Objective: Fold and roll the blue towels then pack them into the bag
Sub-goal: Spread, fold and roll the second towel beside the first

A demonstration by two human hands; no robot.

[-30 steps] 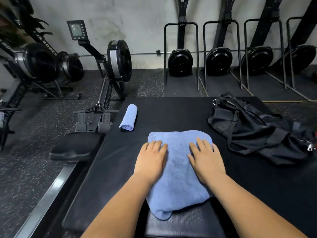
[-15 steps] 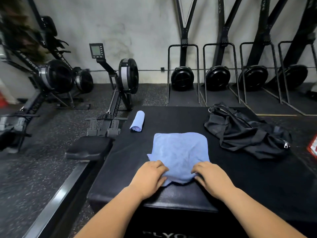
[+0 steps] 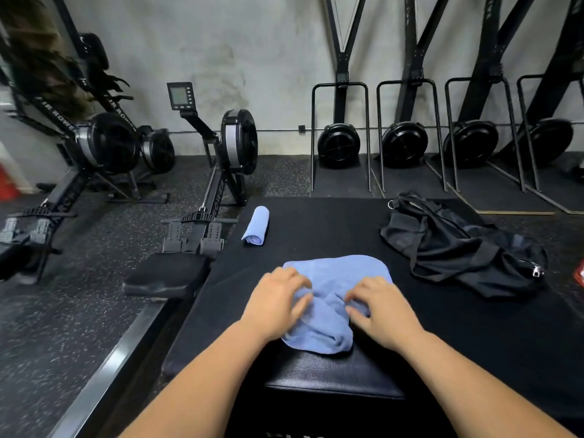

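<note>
Head view: a blue towel (image 3: pixel 347 271) lies bunched at the desk's (image 3: pixel 316 222) near middle. The left hand (image 3: pixel 278 300) and right hand (image 3: pixel 380 309) grip its sides, fingers curled. A rolled towel (image 3: pixel 256 226) lies far left, the black bag (image 3: pixel 458 248) to the right.

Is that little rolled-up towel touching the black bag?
Apart. The head view shows the rolled towel on the left, the bag on the right, and bare mat between them.
</note>
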